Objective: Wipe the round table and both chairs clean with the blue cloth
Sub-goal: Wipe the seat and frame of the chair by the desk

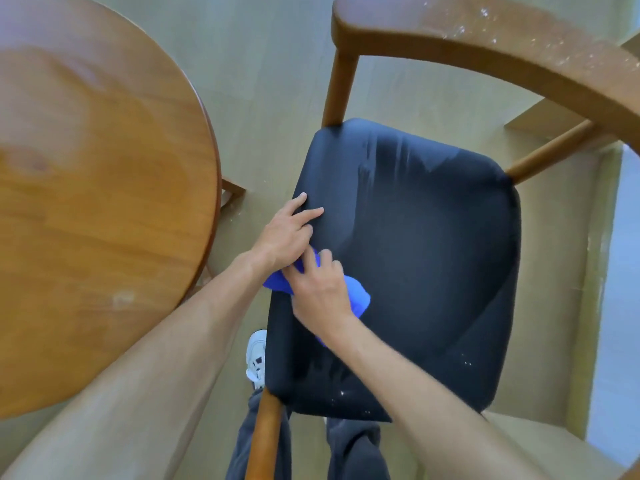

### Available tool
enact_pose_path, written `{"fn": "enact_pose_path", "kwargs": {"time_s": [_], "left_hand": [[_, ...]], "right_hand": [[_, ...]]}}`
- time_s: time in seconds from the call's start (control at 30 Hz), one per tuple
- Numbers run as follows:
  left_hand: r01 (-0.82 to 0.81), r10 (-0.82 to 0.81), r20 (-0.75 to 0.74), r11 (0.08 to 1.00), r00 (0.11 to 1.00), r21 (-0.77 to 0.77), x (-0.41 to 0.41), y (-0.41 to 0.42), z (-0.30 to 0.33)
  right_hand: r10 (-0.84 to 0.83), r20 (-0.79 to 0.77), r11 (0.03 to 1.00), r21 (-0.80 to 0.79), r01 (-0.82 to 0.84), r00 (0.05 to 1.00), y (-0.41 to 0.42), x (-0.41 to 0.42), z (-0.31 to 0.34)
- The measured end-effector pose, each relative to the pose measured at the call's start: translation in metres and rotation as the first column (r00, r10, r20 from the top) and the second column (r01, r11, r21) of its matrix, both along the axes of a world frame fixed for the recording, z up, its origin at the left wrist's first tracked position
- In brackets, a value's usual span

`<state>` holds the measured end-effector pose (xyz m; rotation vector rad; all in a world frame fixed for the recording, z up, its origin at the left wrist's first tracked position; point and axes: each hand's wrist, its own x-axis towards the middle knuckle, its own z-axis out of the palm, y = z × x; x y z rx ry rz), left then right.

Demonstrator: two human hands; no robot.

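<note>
A wooden chair with a dark seat cushion stands right of the round wooden table. The blue cloth lies bunched on the seat's left edge. My right hand presses down on the cloth and grips it. My left hand rests flat on the seat just beyond the cloth, two fingers stretched out, its heel over the cloth's edge. Pale wipe streaks mark the far part of the seat. White specks dot the curved backrest and the seat's near corner.
A second chair's wooden part shows under the table's rim. My white shoe and dark trouser legs stand at the chair's near left corner. A pale wall or panel runs along the right side. Greenish floor surrounds everything.
</note>
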<state>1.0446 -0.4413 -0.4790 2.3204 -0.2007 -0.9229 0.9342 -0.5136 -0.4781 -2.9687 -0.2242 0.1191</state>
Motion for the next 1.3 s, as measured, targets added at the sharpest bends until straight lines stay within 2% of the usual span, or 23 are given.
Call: {"fn": "enact_pose_path", "kwargs": {"time_s": [0.07,0.17,0.23,0.27,0.3,0.33,0.4,0.47,0.5,0.57,0.67,0.8,0.9,1.0,1.07,1.13,1.17,1.3], "left_hand": [[0.029,-0.029,-0.028,1.0,0.999,0.01,0.001,0.001,0.001],[0.081,-0.079,-0.058,0.996,0.995,0.037,0.0,0.001,0.005],[0.088,-0.086,-0.065,0.995,0.994,0.041,0.0,0.002,0.007],[0.088,-0.086,-0.062,0.995,0.994,0.038,0.0,0.002,0.008],[0.088,-0.086,-0.053,0.996,0.995,0.035,-0.001,0.001,0.008],[0.089,-0.088,-0.041,0.995,0.995,0.032,-0.002,0.001,0.008],[0.089,-0.089,-0.011,0.996,0.996,0.03,-0.003,0.0,0.007],[0.1,-0.101,0.02,0.994,0.995,0.043,-0.005,0.001,0.004],[0.114,-0.115,0.029,0.992,0.993,0.062,-0.006,0.002,0.004],[0.176,-0.186,0.063,0.974,0.981,0.142,-0.011,0.004,0.003],[0.285,-0.333,0.158,0.921,0.93,0.264,-0.032,0.009,0.002],[0.26,-0.319,0.192,0.924,0.928,0.279,-0.07,0.017,-0.004],[0.231,-0.285,0.187,0.936,0.94,0.266,-0.081,0.021,-0.006],[0.249,-0.306,0.194,0.93,0.932,0.272,-0.081,0.022,-0.008],[0.252,-0.312,0.189,0.924,0.931,0.288,-0.081,0.022,-0.009],[0.257,-0.321,0.182,0.917,0.929,0.306,-0.081,0.02,-0.008],[0.258,-0.324,0.183,0.915,0.928,0.311,-0.081,0.019,-0.008],[0.243,-0.314,0.208,0.921,0.926,0.306,-0.082,0.02,-0.011]], "right_hand": [[0.199,-0.121,0.976,-0.065,-0.208,0.972,0.031,-0.033,0.002],[0.539,-0.323,0.825,0.017,-0.565,0.778,0.045,-0.089,0.009],[0.662,-0.386,0.724,0.107,-0.682,0.642,0.029,-0.096,0.013],[0.698,-0.382,0.69,0.13,-0.712,0.606,0.014,-0.091,0.016],[0.709,-0.357,0.681,0.125,-0.722,0.608,-0.005,-0.083,0.019],[0.692,-0.317,0.705,0.098,-0.703,0.649,-0.028,-0.072,0.021],[0.554,-0.218,0.825,0.012,-0.566,0.803,-0.082,-0.039,0.022],[0.283,-0.117,0.954,-0.07,-0.292,0.952,-0.138,-0.004,0.023],[0.147,-0.104,0.984,-0.086,-0.156,0.984,-0.159,0.008,0.024],[-0.069,-0.142,0.994,-0.094,0.056,0.987,-0.178,0.018,0.021],[-0.284,-0.174,0.952,-0.165,0.256,0.943,-0.165,0.01,0.01],[-0.377,-0.195,0.922,-0.175,0.346,0.906,-0.136,-0.007,0.004],[-0.231,-0.128,0.967,-0.137,0.213,0.965,-0.11,-0.045,0.008],[0.103,-0.207,0.993,-0.027,-0.111,0.973,-0.083,-0.116,0.017],[0.396,-0.327,0.914,0.052,-0.402,0.858,-0.079,-0.152,0.024],[0.612,-0.403,0.765,0.085,-0.638,0.68,-0.083,-0.159,0.029],[0.651,-0.402,0.724,0.073,-0.686,0.644,-0.083,-0.154,0.03],[0.579,-0.285,0.804,0.045,-0.592,0.764,-0.042,-0.129,0.023]]}}
